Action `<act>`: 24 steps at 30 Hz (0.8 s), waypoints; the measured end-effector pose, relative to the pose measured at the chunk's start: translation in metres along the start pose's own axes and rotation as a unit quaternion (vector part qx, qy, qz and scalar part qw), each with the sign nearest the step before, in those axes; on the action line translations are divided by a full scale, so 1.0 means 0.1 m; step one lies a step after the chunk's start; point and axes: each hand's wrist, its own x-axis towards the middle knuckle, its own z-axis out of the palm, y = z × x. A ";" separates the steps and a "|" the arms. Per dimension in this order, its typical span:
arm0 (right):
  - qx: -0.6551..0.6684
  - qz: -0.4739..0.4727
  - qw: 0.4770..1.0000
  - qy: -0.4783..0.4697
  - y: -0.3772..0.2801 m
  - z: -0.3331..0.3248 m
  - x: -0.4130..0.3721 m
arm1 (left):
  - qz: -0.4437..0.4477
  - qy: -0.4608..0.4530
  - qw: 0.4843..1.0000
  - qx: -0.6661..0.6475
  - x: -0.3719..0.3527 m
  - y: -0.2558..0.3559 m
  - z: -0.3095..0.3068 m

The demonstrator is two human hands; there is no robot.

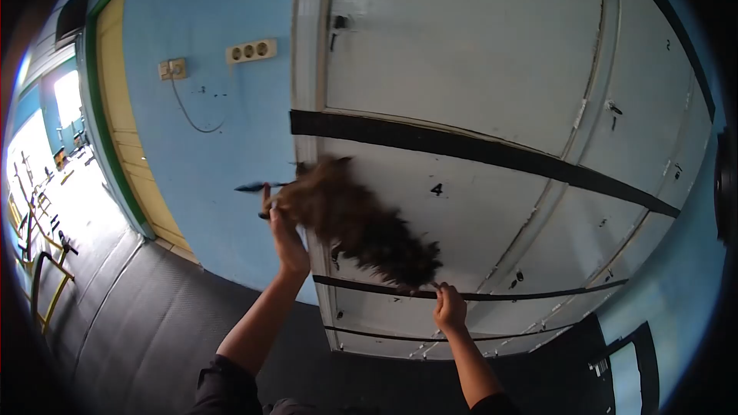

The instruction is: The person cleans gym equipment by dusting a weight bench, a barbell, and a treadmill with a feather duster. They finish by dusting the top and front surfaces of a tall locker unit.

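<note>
A brown and black feather duster (357, 223) stretches slantwise between my two hands, in front of the light grey lockers (461, 54). My left hand (287, 242) is raised at the duster's upper left end. Its fingers are partly hidden there, and a dark pointed item (257, 187) sticks out just above them; I cannot make out what it is. At the lower right end, my right hand (450, 309) is closed on the duster's thin handle. The feathers look slightly blurred.
On the blue wall (223, 146) are a triple socket (251, 51) and a plug with a hanging cable (175, 69). Keys stick out of several locker doors. Left of them stand a yellow door (127, 123) and yellow-black metal frames (50, 292). Dark matting (146, 315) covers the floor.
</note>
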 end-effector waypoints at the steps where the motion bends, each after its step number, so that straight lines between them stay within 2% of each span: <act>1: 0.007 0.022 0.997 0.079 0.12 0.01 -0.08 | 0.000 -0.002 0.998 0.063 -0.07 -0.03 -0.05; 2: 0.052 0.120 0.984 0.118 0.29 0.13 -0.27 | 0.002 -0.005 0.992 0.126 -0.12 -0.08 -0.07; 3: 0.043 0.125 0.984 0.122 0.37 0.16 -0.40 | -0.003 -0.011 0.993 0.119 -0.16 -0.13 -0.07; 5: 0.106 0.260 0.940 0.196 0.38 0.27 -0.67 | 0.011 -0.028 0.988 0.151 -0.21 -0.24 -0.06; 6: 0.120 0.243 0.948 0.165 0.37 0.30 -0.80 | 0.008 -0.034 0.989 0.147 -0.18 -0.26 -0.09; 9: 0.100 0.230 0.956 0.153 0.37 0.27 -1.02 | -0.003 -0.040 0.987 0.157 -0.16 -0.25 -0.12; 10: 0.064 0.275 0.941 0.186 0.48 0.34 -1.09 | 0.018 -0.049 0.984 0.168 -0.18 -0.24 -0.10; 11: 0.135 0.318 0.910 0.229 0.56 0.41 -1.15 | 0.017 -0.052 0.983 0.173 -0.19 -0.24 -0.09; 13: 0.301 0.376 0.855 0.192 0.76 0.66 -1.44 | -0.015 -0.031 0.984 0.173 -0.19 -0.20 -0.09; 14: 0.304 0.372 0.857 0.186 0.67 0.60 -1.48 | -0.012 -0.025 0.984 0.175 -0.20 -0.17 -0.12; 16: 0.154 0.278 0.935 0.159 0.51 0.38 -1.43 | -0.028 -0.044 0.987 0.151 -0.19 -0.15 -0.17; 17: 0.159 0.268 0.938 0.152 0.51 0.36 -1.43 | -0.021 -0.032 0.987 0.154 -0.19 -0.14 -0.23; 19: 0.088 0.198 0.975 0.050 0.50 0.33 -1.54 | -0.110 -0.030 0.980 0.161 -0.32 -0.07 -0.39; 21: 0.085 0.159 0.983 0.031 0.40 0.21 -1.34 | -0.133 -0.033 0.974 0.183 -0.61 0.07 -0.45; 23: 0.074 0.128 0.988 0.054 0.27 0.11 -0.92 | -0.179 -0.030 0.962 0.203 -0.93 0.22 -0.59; 24: 0.078 0.103 0.992 0.010 0.18 0.05 -0.75 | -0.198 -0.025 0.958 0.204 -1.10 0.26 -0.69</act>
